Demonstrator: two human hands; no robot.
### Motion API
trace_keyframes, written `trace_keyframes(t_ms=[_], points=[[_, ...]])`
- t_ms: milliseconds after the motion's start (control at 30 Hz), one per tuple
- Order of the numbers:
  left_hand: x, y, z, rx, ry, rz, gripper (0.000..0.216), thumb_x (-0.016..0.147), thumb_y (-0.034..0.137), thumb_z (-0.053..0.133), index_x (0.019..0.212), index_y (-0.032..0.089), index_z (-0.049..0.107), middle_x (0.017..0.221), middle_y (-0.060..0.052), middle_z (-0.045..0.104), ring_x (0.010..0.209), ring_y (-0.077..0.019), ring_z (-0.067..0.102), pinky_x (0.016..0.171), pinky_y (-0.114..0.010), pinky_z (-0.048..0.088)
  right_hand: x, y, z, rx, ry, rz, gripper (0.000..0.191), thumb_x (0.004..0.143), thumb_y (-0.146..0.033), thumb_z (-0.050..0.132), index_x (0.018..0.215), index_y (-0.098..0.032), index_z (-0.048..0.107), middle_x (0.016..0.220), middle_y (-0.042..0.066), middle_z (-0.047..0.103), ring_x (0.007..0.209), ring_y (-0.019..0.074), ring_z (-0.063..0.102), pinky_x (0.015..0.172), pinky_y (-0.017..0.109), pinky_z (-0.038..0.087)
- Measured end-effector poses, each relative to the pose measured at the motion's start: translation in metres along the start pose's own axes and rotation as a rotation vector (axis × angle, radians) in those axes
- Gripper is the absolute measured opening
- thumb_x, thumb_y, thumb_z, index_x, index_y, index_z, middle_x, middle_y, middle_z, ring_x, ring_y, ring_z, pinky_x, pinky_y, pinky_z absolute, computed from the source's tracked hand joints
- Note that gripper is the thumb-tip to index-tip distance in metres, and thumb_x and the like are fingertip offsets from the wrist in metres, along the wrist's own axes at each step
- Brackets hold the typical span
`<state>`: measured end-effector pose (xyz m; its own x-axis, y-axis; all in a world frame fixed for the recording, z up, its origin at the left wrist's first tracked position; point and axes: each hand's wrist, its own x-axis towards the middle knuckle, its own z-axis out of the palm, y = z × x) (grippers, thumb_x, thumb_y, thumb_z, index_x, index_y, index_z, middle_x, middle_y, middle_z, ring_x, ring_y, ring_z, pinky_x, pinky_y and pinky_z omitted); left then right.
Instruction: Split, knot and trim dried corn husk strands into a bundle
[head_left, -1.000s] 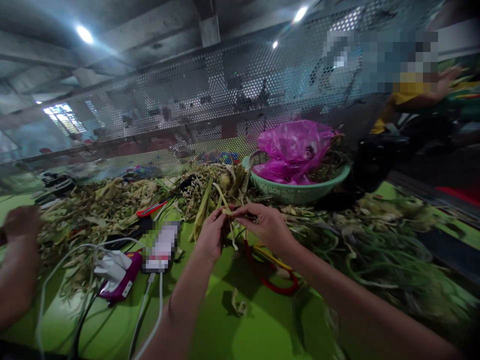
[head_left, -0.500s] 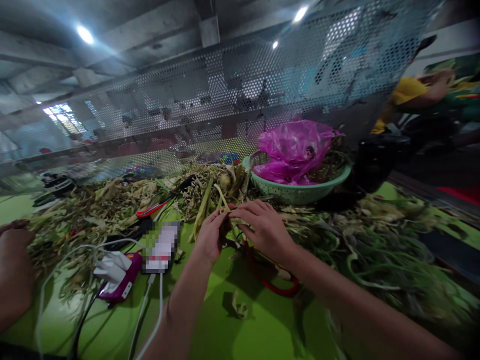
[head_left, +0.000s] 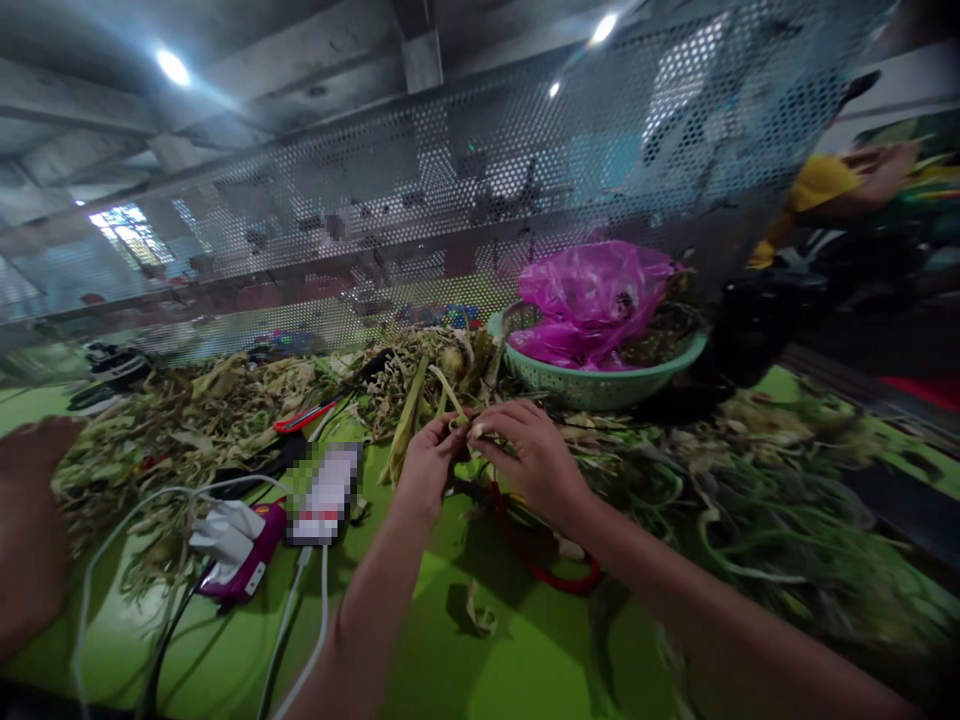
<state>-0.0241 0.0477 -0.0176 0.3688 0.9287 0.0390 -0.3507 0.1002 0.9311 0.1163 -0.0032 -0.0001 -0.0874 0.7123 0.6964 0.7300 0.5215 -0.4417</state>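
Above the green table (head_left: 420,640), my left hand (head_left: 426,468) is closed around a pale green-yellow plant stalk (head_left: 448,390), which sticks up past the fingers. Close beside it, my right hand (head_left: 531,458) pinches at the same stalk, with thumb and fingertips pressed together. The lower end of the stalk is hidden by my fingers. Under my right hand lies a red loop-handled tool (head_left: 555,580), partly covered. A longer yellowed leaf (head_left: 407,420) leans just beyond my left hand. A small curled peel scrap (head_left: 480,612) rests on the table below.
Dried leaf scraps (head_left: 187,410) heap at left; green stalks (head_left: 765,520) spread at right. A green basket (head_left: 600,385) holds a purple bag (head_left: 592,295). Nearby are a phone (head_left: 326,495), a purple power strip (head_left: 251,560) and an orange-red tool (head_left: 302,417). Another person's arm (head_left: 30,530) is at left.
My hands have shifted slightly to the right and the fingers have changed position on the stalk. The other person's arm at the left has risen a little.
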Motion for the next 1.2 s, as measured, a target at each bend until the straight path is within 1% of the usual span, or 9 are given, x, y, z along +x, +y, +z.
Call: trace_keyframes(t_ms=[133,267,433,633,800,867,967,1100,1200], points=[[-0.003,-0.001,0.003,0.164,-0.043,0.076,0.03,0.071,0.03,0.069,0.099,0.017,0.066,0.082,0.0,0.063,0.062,-0.0066,0.047,0.06,-0.018,0.038,-0.002,0.007,0.006,0.134,0.097,0.252,0.007,0.082,-0.026,0.059,0.08,-0.02,0.061,0.08,0.003,0.065,0.08,0.0189,0.058,0.072,0.03,0.043],[-0.007,-0.001,0.007,0.197,-0.071,0.089,0.031,0.074,0.03,0.067,0.103,0.018,0.064,0.083,-0.001,0.063,0.067,-0.0088,0.05,0.065,-0.02,0.04,-0.002,0.008,0.007,0.201,0.085,0.368,0.01,0.081,-0.028,0.058,0.08,-0.019,0.061,0.077,0.002,0.065,0.073,0.0176,0.059,0.066,0.028,0.044],[-0.006,0.001,0.008,0.2,-0.058,0.117,0.035,0.067,0.031,0.074,0.097,0.016,0.064,0.089,-0.002,0.064,0.077,-0.0109,0.054,0.072,-0.021,0.041,0.001,0.003,0.006,0.301,0.095,0.411,0.009,0.078,-0.027,0.058,0.077,-0.019,0.062,0.071,0.0,0.065,0.065,0.015,0.058,0.061,0.026,0.044],[-0.003,-0.001,0.003,0.186,0.099,0.086,0.032,0.066,0.035,0.073,0.09,0.015,0.065,0.067,0.003,0.057,0.055,-0.0058,0.042,0.053,-0.018,0.032,-0.001,0.002,0.009,0.377,0.112,0.376,0.01,0.079,-0.025,0.057,0.086,-0.019,0.061,0.077,0.001,0.066,0.07,0.0156,0.06,0.066,0.027,0.046],[0.0,-0.002,0.0,0.07,0.191,0.1,0.027,0.066,0.033,0.072,0.083,0.014,0.063,0.062,0.005,0.052,0.052,-0.0043,0.04,0.05,-0.018,0.031,-0.004,-0.003,0.014,0.472,0.027,0.38,0.009,0.08,-0.025,0.057,0.086,-0.019,0.06,0.08,0.001,0.066,0.074,0.0157,0.062,0.068,0.027,0.048],[0.0,0.001,0.0,-0.016,0.195,0.072,0.026,0.064,0.03,0.073,0.081,0.013,0.063,0.062,0.005,0.051,0.051,-0.0036,0.04,0.049,-0.017,0.032,-0.003,0.001,0.013,0.497,0.037,0.422,0.018,0.08,-0.029,0.057,0.096,-0.02,0.06,0.08,0.001,0.067,0.072,0.0161,0.062,0.065,0.027,0.048],[-0.001,0.01,-0.001,-0.155,0.168,0.024,0.027,0.061,0.026,0.076,0.081,0.013,0.063,0.062,0.005,0.05,0.048,-0.0023,0.038,0.047,-0.017,0.032,-0.002,0.021,0.01,0.502,0.077,0.519,0.03,0.081,-0.034,0.056,0.107,-0.02,0.058,0.077,0.001,0.068,0.071,0.017,0.063,0.063,0.028,0.048],[-0.002,0.017,-0.001,-0.271,0.136,0.01,0.027,0.06,0.02,0.075,0.081,0.011,0.062,0.065,0.004,0.051,0.048,-0.001,0.038,0.045,-0.016,0.032,0.0,0.05,0.008,0.457,0.017,0.576,0.016,0.076,-0.031,0.059,0.084,-0.019,0.065,0.072,0.001,0.069,0.065,0.0165,0.062,0.061,0.029,0.049],[-0.002,0.015,-0.001,-0.258,0.101,-0.017,0.027,0.06,0.021,0.075,0.082,0.011,0.062,0.066,0.003,0.052,0.047,-0.0009,0.037,0.045,-0.016,0.031,0.003,0.042,0.006,0.512,-0.008,0.501,0.019,0.073,-0.03,0.063,0.088,-0.019,0.067,0.077,0.002,0.071,0.071,0.0179,0.064,0.067,0.03,0.05]])
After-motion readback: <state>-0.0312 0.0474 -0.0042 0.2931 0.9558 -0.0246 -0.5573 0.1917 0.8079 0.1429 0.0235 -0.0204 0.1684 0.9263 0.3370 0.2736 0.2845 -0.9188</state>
